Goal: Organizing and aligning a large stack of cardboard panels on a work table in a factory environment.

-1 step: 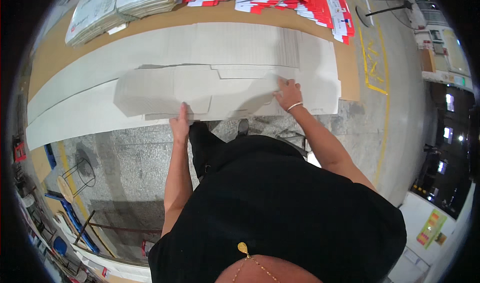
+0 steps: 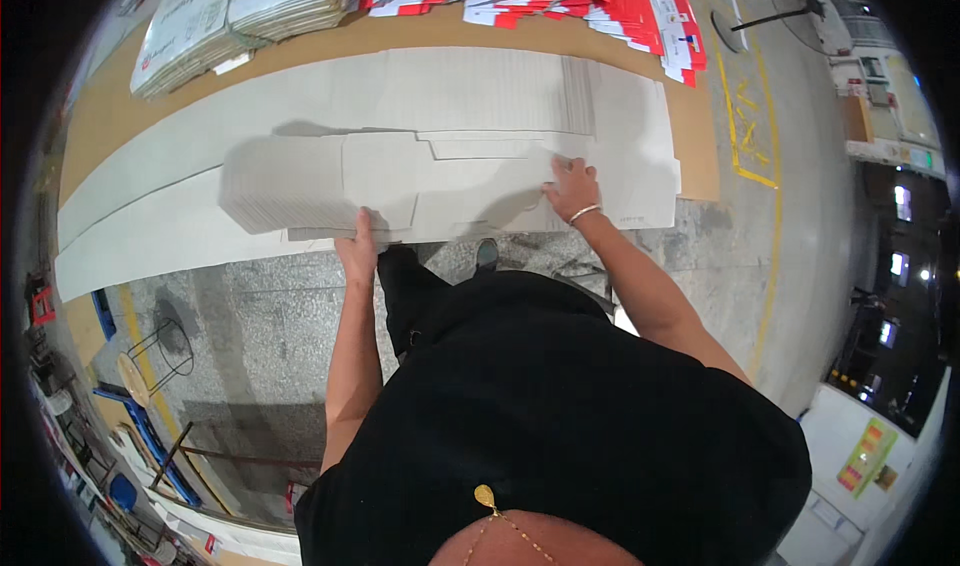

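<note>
- The near edge of the pale sheet (image 2: 150, 241) runs just in front of the person's body, with floor (image 2: 260, 301) showing below it.
- On the right, the sheet stops short of the brown table's (image 2: 700, 166) edge; a brown strip also runs along the far side.
- Beyond that strip, a tied bundle (image 2: 185, 31) lies at far left and red packets (image 2: 630, 21) at far centre and right, well apart from both hands.
- Between the hands, a shaded stretch of pale surface gives sideways room; more lies right of the right hand (image 2: 574, 191).
- The front cards (image 2: 290, 181) overlap in a fan near the table's near edge; the back cards (image 2: 470, 86) lie beyond them.
- The left hand (image 2: 357, 253) is at the near edge of the front cards, index finger laid along the top one; its other fingers are partly hidden, so whether they pinch cannot be told.
- The right hand's fingers are spread and slightly bent on the pale surface, gripping nothing, right of the front cards and apart from them.
</note>
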`<state>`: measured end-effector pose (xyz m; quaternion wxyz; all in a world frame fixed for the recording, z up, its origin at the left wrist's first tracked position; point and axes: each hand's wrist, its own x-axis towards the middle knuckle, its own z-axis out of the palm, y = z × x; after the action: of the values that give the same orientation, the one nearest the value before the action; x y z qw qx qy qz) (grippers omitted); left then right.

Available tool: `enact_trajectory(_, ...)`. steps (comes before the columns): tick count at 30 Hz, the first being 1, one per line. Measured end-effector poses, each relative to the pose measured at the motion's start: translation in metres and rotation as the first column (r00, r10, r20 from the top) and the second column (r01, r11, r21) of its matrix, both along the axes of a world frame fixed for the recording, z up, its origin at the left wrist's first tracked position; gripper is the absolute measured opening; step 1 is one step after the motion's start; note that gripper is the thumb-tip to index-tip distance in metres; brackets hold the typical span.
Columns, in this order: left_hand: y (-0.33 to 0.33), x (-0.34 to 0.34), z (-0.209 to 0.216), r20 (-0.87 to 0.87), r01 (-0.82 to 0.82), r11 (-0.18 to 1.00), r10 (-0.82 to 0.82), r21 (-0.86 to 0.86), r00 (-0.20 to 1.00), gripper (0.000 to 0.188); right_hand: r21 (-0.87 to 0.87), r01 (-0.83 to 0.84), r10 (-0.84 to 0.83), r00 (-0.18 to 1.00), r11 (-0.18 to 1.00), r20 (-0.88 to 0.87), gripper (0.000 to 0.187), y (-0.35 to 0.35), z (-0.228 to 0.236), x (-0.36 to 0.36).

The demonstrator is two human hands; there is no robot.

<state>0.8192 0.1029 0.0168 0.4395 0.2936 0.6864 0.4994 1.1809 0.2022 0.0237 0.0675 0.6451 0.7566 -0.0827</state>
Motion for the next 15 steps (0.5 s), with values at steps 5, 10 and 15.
enact_trajectory(5,0.023,0.069,0.07,-0.727,0.147,0.946,0.117,0.29,0.677,0.023,0.032,0.046,-0.044,0.996,0.998,-0.071,0.06,-0.001,0.001,0.013)
enact_trajectory(10,-0.002,0.017,0.02,0.377,-0.15,0.985,0.109,0.081,0.92,0.041,-0.013,0.066,-0.066,0.998,0.998,-0.01,0.059,-0.005,0.013,0.016)
enact_trajectory(15,-0.006,-0.007,-0.012,0.114,-0.138,0.99,0.14,-0.022,0.984,0.033,-0.041,0.041,-0.042,0.999,0.998,-0.03,0.06,-0.004,0.014,0.018)
